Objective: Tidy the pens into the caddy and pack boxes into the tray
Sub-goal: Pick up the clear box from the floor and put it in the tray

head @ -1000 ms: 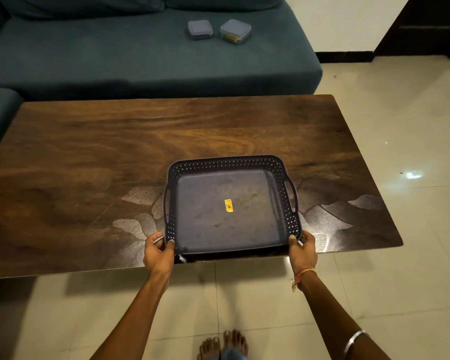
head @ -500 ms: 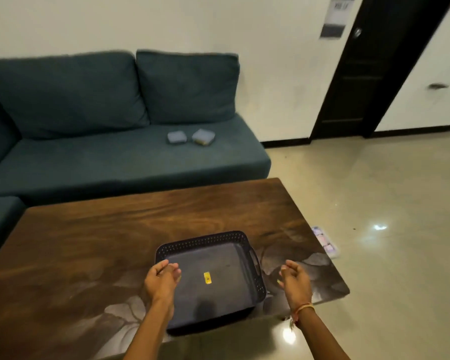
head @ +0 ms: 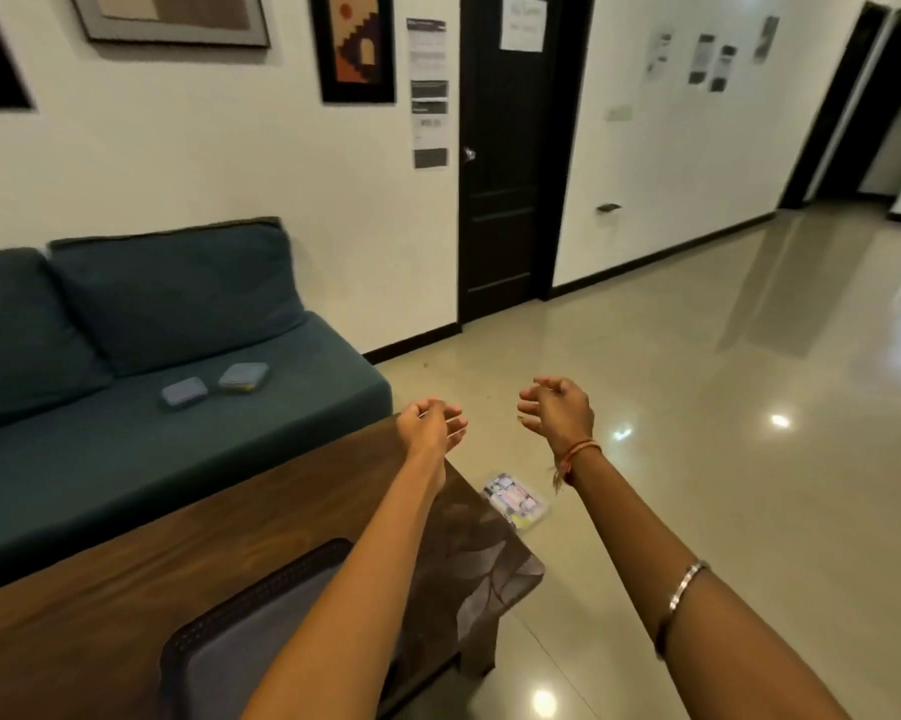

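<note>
The dark perforated tray [head: 214, 623] rests on the wooden table [head: 126, 574] near its front edge, partly behind my left forearm. Two small grey lidded boxes lie on the sofa seat, one flat [head: 184, 392] and one slightly tilted [head: 244, 376]. A clear box with pale contents [head: 514, 499] lies on the floor just past the table's right end. My left hand [head: 430, 426] and my right hand [head: 557, 407] are raised in the air ahead of me, fingers loosely curled, holding nothing. No pens or caddy are in view.
A teal sofa [head: 126, 449] runs along the wall behind the table. A black door [head: 510, 163] stands to the right of it. Glossy tiled floor [head: 723, 433] stretches right toward a hallway. Framed pictures and papers hang on the wall.
Both hands let go of the tray and rose off the table. The view swung up and to the right, from the table to the sofa, door and floor.
</note>
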Available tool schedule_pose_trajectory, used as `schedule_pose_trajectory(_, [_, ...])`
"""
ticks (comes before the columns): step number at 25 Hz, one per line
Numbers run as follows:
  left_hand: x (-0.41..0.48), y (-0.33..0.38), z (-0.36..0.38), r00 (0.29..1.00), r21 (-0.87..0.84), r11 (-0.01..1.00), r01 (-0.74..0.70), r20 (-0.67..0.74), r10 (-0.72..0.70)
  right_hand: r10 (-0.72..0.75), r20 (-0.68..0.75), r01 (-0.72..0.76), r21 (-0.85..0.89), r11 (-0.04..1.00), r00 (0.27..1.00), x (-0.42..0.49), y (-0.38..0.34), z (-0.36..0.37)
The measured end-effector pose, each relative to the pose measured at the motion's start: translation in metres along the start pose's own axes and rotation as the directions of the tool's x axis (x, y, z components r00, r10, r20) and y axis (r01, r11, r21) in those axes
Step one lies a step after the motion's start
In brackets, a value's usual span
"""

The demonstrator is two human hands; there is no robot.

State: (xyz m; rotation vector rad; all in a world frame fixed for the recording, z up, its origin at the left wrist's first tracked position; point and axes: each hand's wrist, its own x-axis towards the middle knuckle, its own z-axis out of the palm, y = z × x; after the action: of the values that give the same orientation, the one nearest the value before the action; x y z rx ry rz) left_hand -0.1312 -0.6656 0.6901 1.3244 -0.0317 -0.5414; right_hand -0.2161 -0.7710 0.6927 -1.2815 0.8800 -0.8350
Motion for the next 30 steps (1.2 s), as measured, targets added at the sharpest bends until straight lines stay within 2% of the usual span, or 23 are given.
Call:
schedule_pose_trajectory(5, [0.01,-0.036,0.1,0.999,0.028,0.999,0.031,0.04,-0.032,0.031,-0.067,-0.033,-0.026,0.999,0.997,0.065,-0.002,-0.077])
schedule_pose_trajectory(13, [0.056,-0.081,0.232,0.999,0.039,0.998,0.04,-0.038,-0.038,0.119,0.023,-0.116,-0.121,0.986,0.993,0.192,0.021,-0.163])
schedule_pose_trajectory(21, [0.195,-0.138,0.298,0.976,0.024,0.988,0.151,-0.165,-0.145,0.266,0.123,-0.243,-0.175,0.954,0.956,0.348,0.081,-0.145])
schedule_pose_trajectory(25, [0.279,-0.166,0.322,0.937,0.002,0.967,0.254,-0.249,-0.245,0.388,0.146,-0.338,-0.278,0.899,0.91,0.432,0.118,-0.123])
schedule_pose_trajectory(30, [0.356,-0.185,0.335,0.886,-0.067,0.947,0.313,-0.34,-0.317,0.508,0.141,-0.425,-0.386,0.819,0.85,0.514,0.152,-0.099])
